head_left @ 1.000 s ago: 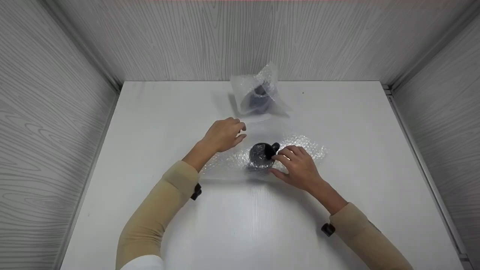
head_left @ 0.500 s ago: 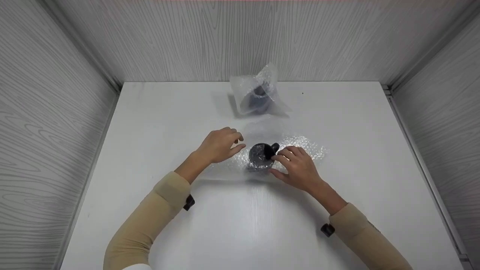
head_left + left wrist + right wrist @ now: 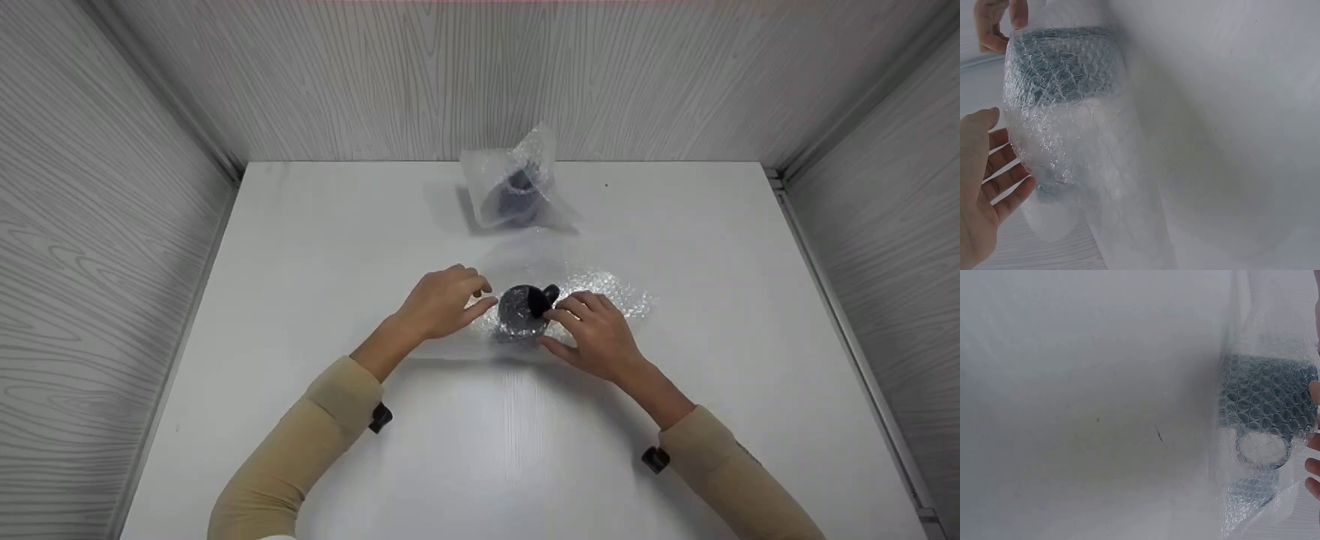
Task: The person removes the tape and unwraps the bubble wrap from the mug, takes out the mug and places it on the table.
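Observation:
A dark mug (image 3: 517, 309) stands near the middle of the table, partly covered by clear bubble wrap (image 3: 611, 291). Its handle (image 3: 552, 292) points to the back right. My right hand (image 3: 596, 337) holds the wrapped mug at its right side, thumb on the near face and index finger at the rim. To the left of the mug is my left hand (image 3: 442, 304), holding nothing, thumb and fingers apart. In the left wrist view its fingers (image 3: 1008, 183) lie beside the wrap; touching or not is unclear. The right wrist view shows the mug wall (image 3: 1269, 391) through the bubbles.
Behind the mug stands a bluish object (image 3: 517, 202) inside a bubble-wrap bag (image 3: 487, 169), close to the back edge. Grey wood-grain panels (image 3: 375, 82) enclose the white table (image 3: 315, 217) at the back and both sides.
My left hand has drawn back from the far edge of the wrap toward the near left, then shifted slightly toward the mug. The right hand and mug stay in place.

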The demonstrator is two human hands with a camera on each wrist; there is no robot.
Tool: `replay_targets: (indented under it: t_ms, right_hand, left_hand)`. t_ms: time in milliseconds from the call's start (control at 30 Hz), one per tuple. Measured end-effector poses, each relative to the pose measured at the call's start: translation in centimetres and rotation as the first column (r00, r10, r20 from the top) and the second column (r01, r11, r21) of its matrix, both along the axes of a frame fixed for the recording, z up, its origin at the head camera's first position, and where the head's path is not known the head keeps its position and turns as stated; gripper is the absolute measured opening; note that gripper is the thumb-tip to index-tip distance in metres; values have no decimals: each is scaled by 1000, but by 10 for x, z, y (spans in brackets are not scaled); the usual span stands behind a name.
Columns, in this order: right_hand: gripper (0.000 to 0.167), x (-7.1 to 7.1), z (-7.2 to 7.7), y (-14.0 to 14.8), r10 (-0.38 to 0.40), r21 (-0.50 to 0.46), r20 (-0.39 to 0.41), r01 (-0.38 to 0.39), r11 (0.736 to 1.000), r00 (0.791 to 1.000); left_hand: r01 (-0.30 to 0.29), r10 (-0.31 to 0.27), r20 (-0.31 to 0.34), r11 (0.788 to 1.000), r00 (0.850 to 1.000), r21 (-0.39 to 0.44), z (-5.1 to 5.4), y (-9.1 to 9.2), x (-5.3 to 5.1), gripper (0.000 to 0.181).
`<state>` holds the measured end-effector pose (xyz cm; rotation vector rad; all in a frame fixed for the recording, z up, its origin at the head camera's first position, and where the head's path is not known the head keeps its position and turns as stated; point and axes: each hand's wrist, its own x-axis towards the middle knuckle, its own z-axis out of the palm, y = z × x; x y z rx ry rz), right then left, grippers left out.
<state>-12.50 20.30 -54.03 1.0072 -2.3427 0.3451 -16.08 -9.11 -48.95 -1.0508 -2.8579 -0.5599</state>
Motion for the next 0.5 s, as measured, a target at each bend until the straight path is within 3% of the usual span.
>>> replay_targets:
  t_ms: [500]
  right_hand:
    - [36, 0, -2, 0, -11, 14, 12, 10, 1000, 1000]
  left_hand:
    - [7, -7, 17, 1000, 1000, -12, -3, 6, 0, 32]
